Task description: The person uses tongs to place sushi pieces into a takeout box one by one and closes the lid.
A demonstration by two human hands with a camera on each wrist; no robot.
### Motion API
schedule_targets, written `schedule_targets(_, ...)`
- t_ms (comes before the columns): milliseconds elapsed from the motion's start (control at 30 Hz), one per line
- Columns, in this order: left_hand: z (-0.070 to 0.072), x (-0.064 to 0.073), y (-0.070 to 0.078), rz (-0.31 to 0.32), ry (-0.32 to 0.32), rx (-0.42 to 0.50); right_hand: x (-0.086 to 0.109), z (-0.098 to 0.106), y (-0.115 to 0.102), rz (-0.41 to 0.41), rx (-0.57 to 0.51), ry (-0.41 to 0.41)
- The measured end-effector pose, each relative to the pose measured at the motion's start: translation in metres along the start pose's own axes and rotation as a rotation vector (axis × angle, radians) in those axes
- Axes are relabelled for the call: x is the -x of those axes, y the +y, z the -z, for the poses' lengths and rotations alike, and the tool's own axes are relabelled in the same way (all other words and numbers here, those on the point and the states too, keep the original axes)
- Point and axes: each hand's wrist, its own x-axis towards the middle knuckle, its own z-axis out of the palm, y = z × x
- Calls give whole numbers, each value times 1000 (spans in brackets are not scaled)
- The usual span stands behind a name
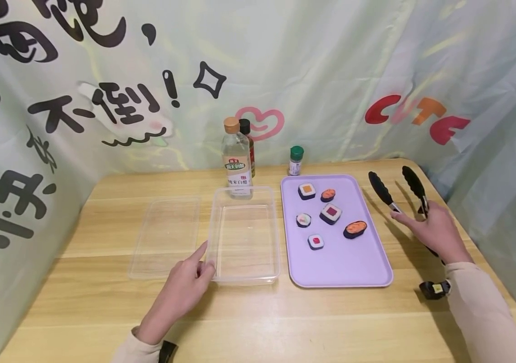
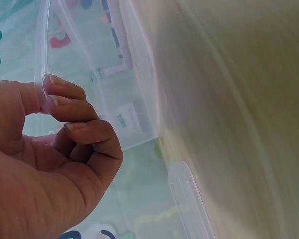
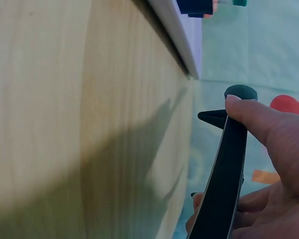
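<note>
My left hand (image 1: 188, 280) pinches the near left rim of a clear plastic container (image 1: 245, 279), thumb and fingers at its edge in the left wrist view. The container is open-topped with bare inside. In my right hand (image 1: 443, 236) is a pair of tongs (image 1: 380, 189) with black tips, gripped by the arms and raised over the table at the right. The tips are spread apart with nothing between them. Between the hands lies a lilac tray (image 1: 330, 269) with several sushi pieces, among them an orange-topped oval one (image 1: 355, 229) and a square roll (image 1: 330, 214).
A clear flat lid (image 1: 165, 237) lies left of the container. Behind stand a vinegar bottle (image 1: 236, 161), a dark-capped bottle (image 1: 246, 128) and a green-capped shaker (image 1: 296, 161). A printed curtain (image 1: 321, 75) hangs round the wooden table (image 1: 285, 327).
</note>
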Motion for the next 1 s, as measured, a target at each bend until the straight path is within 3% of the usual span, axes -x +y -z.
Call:
schedule_targets(300,0,-1,0,-5,-2,-7,21,8,-8,-30,-13,-27)
schedule_targets(600,-1,0,0,-7,-3,-14,48,13,-16,20,-4,38)
schedule_targets(833,-1,0,1,-12,2,-19,67,16,-23,2,9,-14)
schedule_targets(1000,-1,0,1,-12,7,-22,79,14,-27,38,22,-8)
